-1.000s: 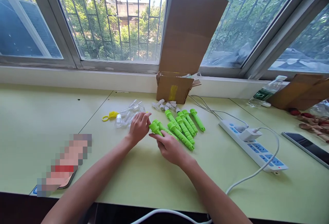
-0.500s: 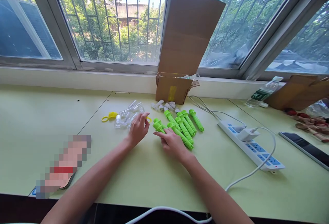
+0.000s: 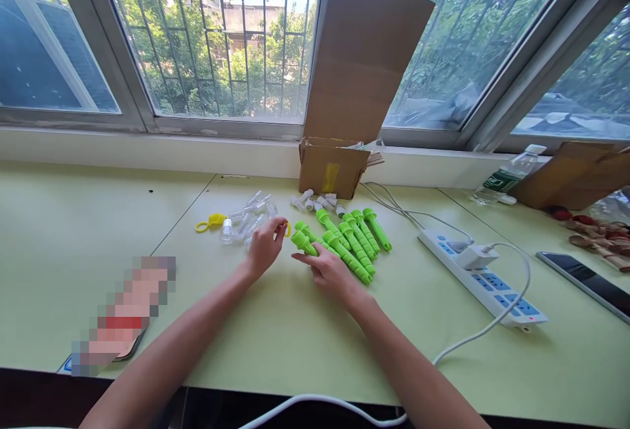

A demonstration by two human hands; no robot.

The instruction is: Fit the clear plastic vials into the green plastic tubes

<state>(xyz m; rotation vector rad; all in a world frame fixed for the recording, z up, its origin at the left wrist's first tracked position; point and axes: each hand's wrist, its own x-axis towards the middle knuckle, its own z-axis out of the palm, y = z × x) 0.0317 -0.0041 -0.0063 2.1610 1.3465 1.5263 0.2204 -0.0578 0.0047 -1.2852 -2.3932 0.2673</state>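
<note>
My left hand (image 3: 264, 246) is pinched around a yellow ringed cap (image 3: 288, 229), whose ring shows past the fingertips. Between the fingers of my right hand (image 3: 333, 277) is a green plastic tube (image 3: 302, 242), its threaded end pointing up and left toward the yellow cap; the rest of it is hidden by the hand. Several more green tubes (image 3: 350, 258) with ridged bodies lie side by side just beyond my right hand. Clear plastic caps (image 3: 239, 224) are piled beyond my left hand. Left of them rests another yellow ringed cap (image 3: 215, 220).
Small white parts (image 3: 319, 203) lie before an open cardboard box (image 3: 327, 170) by the window. A white power strip (image 3: 485, 281) with cables and a phone (image 3: 585, 285) are at right, near a water bottle (image 3: 512, 173). At left lies a blurred-out flat object (image 3: 123, 314).
My right hand has drawn the green tube slightly away from its neighbour, which now shows separately behind it. More of the yellow ring shows at my left fingertips.
</note>
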